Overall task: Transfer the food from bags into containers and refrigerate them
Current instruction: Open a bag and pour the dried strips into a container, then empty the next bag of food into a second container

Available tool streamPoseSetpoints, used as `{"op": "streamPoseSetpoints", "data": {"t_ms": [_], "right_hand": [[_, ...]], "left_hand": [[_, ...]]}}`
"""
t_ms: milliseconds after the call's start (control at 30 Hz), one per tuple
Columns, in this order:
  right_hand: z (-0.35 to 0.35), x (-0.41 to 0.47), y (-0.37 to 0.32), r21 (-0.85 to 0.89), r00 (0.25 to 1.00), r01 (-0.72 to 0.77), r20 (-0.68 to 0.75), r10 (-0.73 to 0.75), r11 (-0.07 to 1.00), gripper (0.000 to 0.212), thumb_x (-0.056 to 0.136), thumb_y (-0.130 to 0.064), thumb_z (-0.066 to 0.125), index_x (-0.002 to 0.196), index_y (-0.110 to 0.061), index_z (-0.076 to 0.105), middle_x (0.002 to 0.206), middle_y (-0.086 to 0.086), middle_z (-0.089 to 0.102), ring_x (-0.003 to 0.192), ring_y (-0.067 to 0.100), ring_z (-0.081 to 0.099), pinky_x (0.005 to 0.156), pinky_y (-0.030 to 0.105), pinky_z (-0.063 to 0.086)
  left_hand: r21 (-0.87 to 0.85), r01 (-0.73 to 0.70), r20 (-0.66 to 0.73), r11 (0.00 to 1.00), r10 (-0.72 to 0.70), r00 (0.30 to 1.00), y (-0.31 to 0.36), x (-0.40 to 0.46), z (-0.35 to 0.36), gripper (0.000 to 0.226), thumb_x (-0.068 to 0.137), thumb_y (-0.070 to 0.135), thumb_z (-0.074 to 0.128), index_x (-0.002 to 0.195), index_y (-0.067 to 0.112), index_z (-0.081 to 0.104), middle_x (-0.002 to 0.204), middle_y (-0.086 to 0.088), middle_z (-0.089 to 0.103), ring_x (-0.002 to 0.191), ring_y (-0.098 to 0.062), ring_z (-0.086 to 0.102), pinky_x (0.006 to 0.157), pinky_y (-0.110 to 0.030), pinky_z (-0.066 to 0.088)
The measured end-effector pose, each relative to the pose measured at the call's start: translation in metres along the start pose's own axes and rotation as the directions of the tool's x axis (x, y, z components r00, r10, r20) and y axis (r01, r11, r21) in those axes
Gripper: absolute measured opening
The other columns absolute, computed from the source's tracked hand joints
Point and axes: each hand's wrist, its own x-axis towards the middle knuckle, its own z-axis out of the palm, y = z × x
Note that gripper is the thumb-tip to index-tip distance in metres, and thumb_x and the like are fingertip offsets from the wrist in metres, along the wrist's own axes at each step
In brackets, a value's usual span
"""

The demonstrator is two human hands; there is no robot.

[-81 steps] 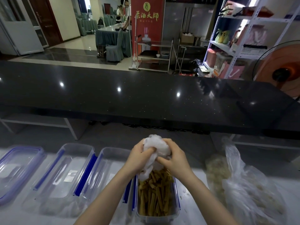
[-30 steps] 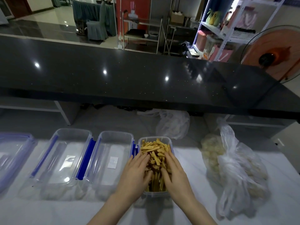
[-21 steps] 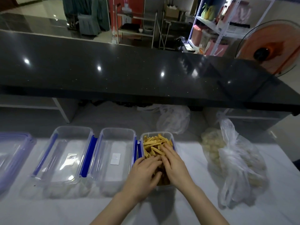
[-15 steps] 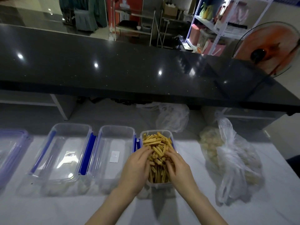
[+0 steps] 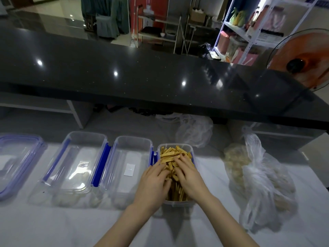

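A clear rectangular container [image 5: 178, 202] stands on the white table [image 5: 53, 225], piled with yellow food sticks [image 5: 170, 154]. My left hand [image 5: 153, 184] lies flat on the sticks at the container's left side. My right hand [image 5: 189, 177] presses on them at the right side, fingers stretched forward. Neither hand grips anything. An empty crumpled plastic bag [image 5: 194, 131] lies just behind the container. To the right sits a tied clear bag of pale round food pieces [image 5: 258, 177].
Two clear lids with blue clips [image 5: 76, 164] [image 5: 130, 168] lie upside down to the left of the container, and a larger purple-rimmed lid [image 5: 16, 163] lies at the far left. A black counter [image 5: 124, 77] runs across behind the table. An orange fan [image 5: 306, 57] stands at right.
The crumpled bag left my hands and now lies behind the container. Both hands came down onto the sticks and keep shifting over them, pressing them flat.
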Motion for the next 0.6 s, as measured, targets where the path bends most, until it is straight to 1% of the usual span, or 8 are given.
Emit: {"op": "streamPoseSetpoints", "data": {"t_ms": [67,133,167,233,333,400,467,600], "right_hand": [[-0.005,-0.003,-0.002,-0.015,0.994,0.023,-0.11,-0.024,1.0,0.041,0.101,-0.03,0.04,0.142,-0.028,0.045,0.153,-0.012,0.032,0.142,0.003,0.024,0.11,0.014,0.018],[-0.007,-0.007,-0.002,-0.048,0.979,0.036,-0.197,-0.045,0.998,0.04,0.101,-0.03,0.04,0.141,-0.029,0.044,0.151,-0.016,0.031,0.14,0.0,0.024,0.107,0.009,0.014],[-0.008,-0.008,-0.001,-0.05,0.979,0.04,-0.197,-0.05,0.998,0.042,0.101,-0.03,0.04,0.143,-0.029,0.04,0.151,-0.019,0.027,0.139,-0.002,0.02,0.106,0.006,0.008],[-0.008,-0.01,0.005,-0.066,0.99,0.068,-0.122,-0.076,0.995,0.046,0.102,-0.029,0.036,0.148,-0.026,0.032,0.155,-0.016,0.02,0.142,0.0,0.012,0.105,0.004,-0.001],[-0.011,-0.014,0.014,-0.148,0.995,0.102,0.018,-0.101,0.984,0.051,0.103,-0.03,0.03,0.152,-0.02,0.021,0.161,-0.004,0.013,0.148,0.009,0.008,0.11,0.014,-0.003],[-0.02,-0.016,0.019,-0.114,0.992,0.123,0.053,-0.118,0.986,0.053,0.103,-0.032,0.032,0.152,-0.02,0.018,0.161,-0.004,0.013,0.148,0.01,0.009,0.111,0.017,0.0],[-0.03,-0.016,0.027,-0.088,0.984,0.165,0.082,-0.158,0.982,0.055,0.101,-0.034,0.036,0.152,-0.021,0.02,0.161,-0.004,0.016,0.147,0.01,0.012,0.115,0.02,0.006],[-0.061,-0.018,0.044,0.022,0.972,0.22,0.08,-0.221,0.975,0.052,0.098,-0.031,0.046,0.148,-0.026,0.032,0.156,-0.007,0.028,0.143,0.01,0.024,0.112,0.019,0.019]], "left_hand": [[-0.06,0.069,0.003,0.996,-0.069,0.998,0.004,0.002,-0.003,0.046,0.095,0.029,0.054,0.14,0.022,0.049,0.15,0.004,0.043,0.14,-0.012,0.037,0.115,-0.025,0.025],[-0.098,0.152,0.063,0.983,-0.147,0.987,0.012,0.003,0.0,0.056,0.099,0.037,0.045,0.151,0.025,0.029,0.16,0.007,0.02,0.147,-0.011,0.02,0.119,-0.025,0.019],[-0.107,0.196,0.105,0.975,-0.185,0.977,0.017,0.003,0.002,0.059,0.1,0.041,0.041,0.154,0.026,0.02,0.162,0.008,0.011,0.149,-0.01,0.01,0.121,-0.026,0.015],[-0.109,0.243,0.158,0.964,-0.225,0.961,0.028,0.004,0.01,0.059,0.102,0.044,0.032,0.155,0.029,0.011,0.163,0.008,-0.002,0.149,-0.009,-0.008,0.122,-0.029,0.005],[-0.114,0.264,0.203,0.958,-0.237,0.95,0.035,0.005,0.017,0.053,0.104,0.039,0.024,0.154,0.032,0.007,0.163,0.008,-0.011,0.146,-0.009,-0.022,0.122,-0.031,-0.006],[-0.09,0.263,0.205,0.96,-0.241,0.949,0.038,0.008,0.021,0.052,0.104,0.039,0.024,0.154,0.034,0.01,0.162,0.01,-0.009,0.145,-0.008,-0.023,0.119,-0.029,-0.008],[-0.068,0.269,0.182,0.961,-0.253,0.95,0.039,0.013,0.024,0.052,0.103,0.044,0.026,0.153,0.035,0.016,0.163,0.011,-0.004,0.147,-0.009,-0.017,0.12,-0.031,-0.004],[0.016,0.302,0.06,0.953,-0.303,0.951,0.049,0.02,0.03,0.065,0.093,0.062,0.022,0.15,0.032,0.029,0.161,0.006,0.021,0.15,-0.014,0.01,0.122,-0.041,0.017]]}}
